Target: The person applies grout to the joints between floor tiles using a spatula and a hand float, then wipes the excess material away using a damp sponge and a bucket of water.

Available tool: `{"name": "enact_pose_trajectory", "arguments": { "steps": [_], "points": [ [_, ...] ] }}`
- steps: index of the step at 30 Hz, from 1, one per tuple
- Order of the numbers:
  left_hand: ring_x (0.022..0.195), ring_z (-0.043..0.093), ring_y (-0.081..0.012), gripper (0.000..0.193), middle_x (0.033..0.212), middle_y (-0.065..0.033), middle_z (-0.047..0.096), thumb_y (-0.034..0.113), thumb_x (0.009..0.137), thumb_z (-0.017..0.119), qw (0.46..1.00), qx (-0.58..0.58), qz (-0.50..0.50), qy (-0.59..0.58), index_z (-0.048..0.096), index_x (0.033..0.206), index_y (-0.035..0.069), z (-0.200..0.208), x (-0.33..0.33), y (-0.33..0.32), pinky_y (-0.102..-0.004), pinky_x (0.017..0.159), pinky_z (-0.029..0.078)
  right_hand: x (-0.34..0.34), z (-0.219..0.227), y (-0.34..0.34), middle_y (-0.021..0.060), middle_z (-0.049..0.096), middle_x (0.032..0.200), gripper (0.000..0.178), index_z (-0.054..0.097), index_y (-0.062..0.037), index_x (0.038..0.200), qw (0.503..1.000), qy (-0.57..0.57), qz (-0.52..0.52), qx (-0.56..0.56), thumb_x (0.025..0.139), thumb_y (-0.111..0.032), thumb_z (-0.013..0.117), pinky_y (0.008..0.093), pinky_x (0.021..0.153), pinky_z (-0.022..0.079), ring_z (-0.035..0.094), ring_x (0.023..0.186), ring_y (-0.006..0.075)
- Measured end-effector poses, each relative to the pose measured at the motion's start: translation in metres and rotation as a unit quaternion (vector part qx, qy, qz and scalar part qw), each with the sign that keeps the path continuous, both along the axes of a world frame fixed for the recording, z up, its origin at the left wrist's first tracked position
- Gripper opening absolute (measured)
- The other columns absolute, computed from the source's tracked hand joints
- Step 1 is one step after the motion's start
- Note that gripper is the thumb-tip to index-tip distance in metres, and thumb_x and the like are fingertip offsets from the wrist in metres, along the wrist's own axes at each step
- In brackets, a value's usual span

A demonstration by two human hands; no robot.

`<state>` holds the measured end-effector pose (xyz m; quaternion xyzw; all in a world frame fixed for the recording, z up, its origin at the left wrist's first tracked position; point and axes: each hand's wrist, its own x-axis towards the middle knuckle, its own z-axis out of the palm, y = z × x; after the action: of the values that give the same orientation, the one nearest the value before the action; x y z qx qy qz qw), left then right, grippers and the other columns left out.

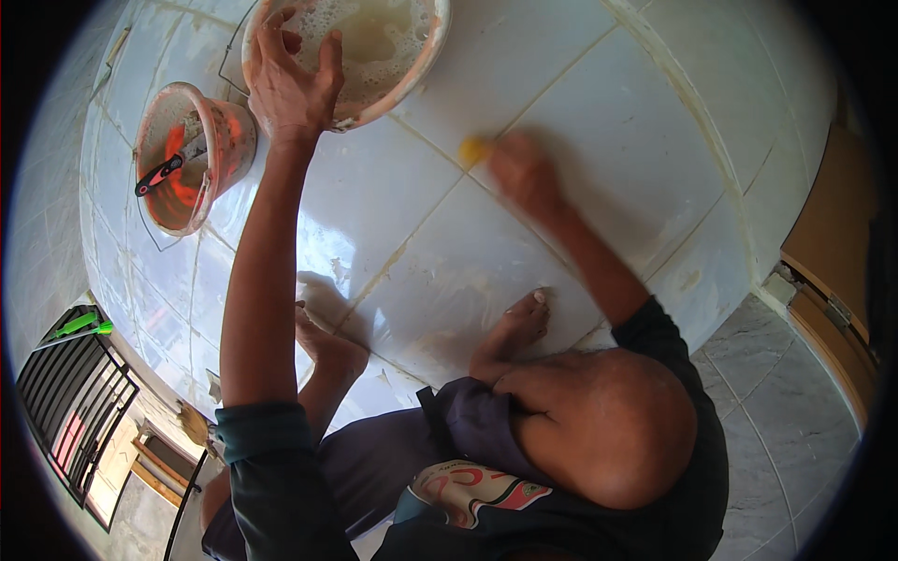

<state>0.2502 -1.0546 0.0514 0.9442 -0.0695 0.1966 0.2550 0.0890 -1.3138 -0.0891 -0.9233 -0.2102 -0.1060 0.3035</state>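
Observation:
At the top left of the middle, my left hand (297,89) lies over the near rim of a large whitish bucket (412,86) of cloudy, foamy water, fingers bent inside it and thumb apart. Motion blurs my right hand (526,170), which is closed on a small yellow sponge (474,151) against the pale tiled floor (440,243). Most of the sponge is hidden by the fingers. Left of the large bucket, a smaller orange-stained bucket (245,131) leans toward me. A tool with a black and red handle (159,175) sticks out of it.
My bare feet (517,327) are on the tiles, close to both arms. Brown wooden boards (832,234) stand at the right edge by grey floor tiles (748,421). A black barred grille (75,402) with a green brush (79,324) is at the lower left.

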Motion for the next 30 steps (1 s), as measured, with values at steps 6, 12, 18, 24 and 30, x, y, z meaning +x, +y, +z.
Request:
{"name": "enact_pose_trajectory", "arguments": {
  "steps": [6, 12, 18, 24, 30],
  "points": [
    [0.080, 0.062, -0.0240, 0.055, 0.092, -0.0084, 0.062, 0.040, 0.082, 0.071, 0.999, 0.037, 0.018, -0.023, 0.056, 0.126, 0.009, -0.005, 0.003, 0.006, -0.0398, 0.075, 0.051, 0.104, 0.026, -0.109, 0.0161, 0.059, 0.085, 0.018, 0.068, -0.0011, 0.104, 0.981, -0.085, -0.174, 0.001, 0.087, -0.007, 0.063, 0.0432, 0.071, 0.049, 0.059, 0.082, 0.0344],
    [0.090, 0.060, -0.0265, 0.055, 0.094, -0.0075, 0.060, 0.039, 0.081, 0.071, 1.000, 0.018, 0.014, -0.001, 0.054, 0.126, 0.011, -0.005, 0.005, 0.001, -0.0430, 0.080, 0.049, 0.015, -0.024, 0.005, 0.0144, 0.055, 0.080, 0.005, 0.057, -0.0032, 0.091, 0.995, -0.092, -0.036, -0.019, 0.086, -0.003, 0.055, 0.0428, 0.068, 0.046, 0.055, 0.074, 0.0309],
    [0.091, 0.061, -0.0272, 0.058, 0.097, -0.0107, 0.061, 0.039, 0.081, 0.073, 1.000, -0.014, -0.006, 0.017, 0.057, 0.127, 0.008, -0.011, 0.004, 0.007, -0.0429, 0.078, 0.050, -0.099, 0.013, 0.073, 0.0128, 0.057, 0.083, 0.008, 0.060, -0.0026, 0.092, 0.964, 0.184, 0.089, 0.169, 0.085, -0.006, 0.059, 0.0448, 0.068, 0.048, 0.058, 0.078, 0.0292],
    [0.084, 0.060, -0.0259, 0.061, 0.095, -0.0116, 0.059, 0.041, 0.083, 0.074, 0.999, -0.027, -0.021, 0.016, 0.055, 0.129, 0.005, -0.003, -0.002, -0.005, -0.0378, 0.070, 0.050, -0.009, -0.014, -0.163, 0.0171, 0.057, 0.084, 0.014, 0.063, 0.0005, 0.099, 0.949, -0.089, -0.300, -0.022, 0.087, -0.002, 0.059, 0.0438, 0.070, 0.048, 0.056, 0.080, 0.0353],
    [0.084, 0.059, -0.0236, 0.063, 0.093, -0.0115, 0.058, 0.041, 0.085, 0.073, 1.000, -0.007, -0.015, 0.020, 0.053, 0.130, 0.003, 0.004, 0.000, 0.005, -0.0343, 0.064, 0.049, -0.106, -0.005, -0.276, 0.0203, 0.063, 0.091, 0.026, 0.066, 0.0004, 0.113, 0.839, -0.077, -0.534, -0.064, 0.088, -0.002, 0.061, 0.0451, 0.081, 0.051, 0.062, 0.086, 0.0377]
  ]
}}
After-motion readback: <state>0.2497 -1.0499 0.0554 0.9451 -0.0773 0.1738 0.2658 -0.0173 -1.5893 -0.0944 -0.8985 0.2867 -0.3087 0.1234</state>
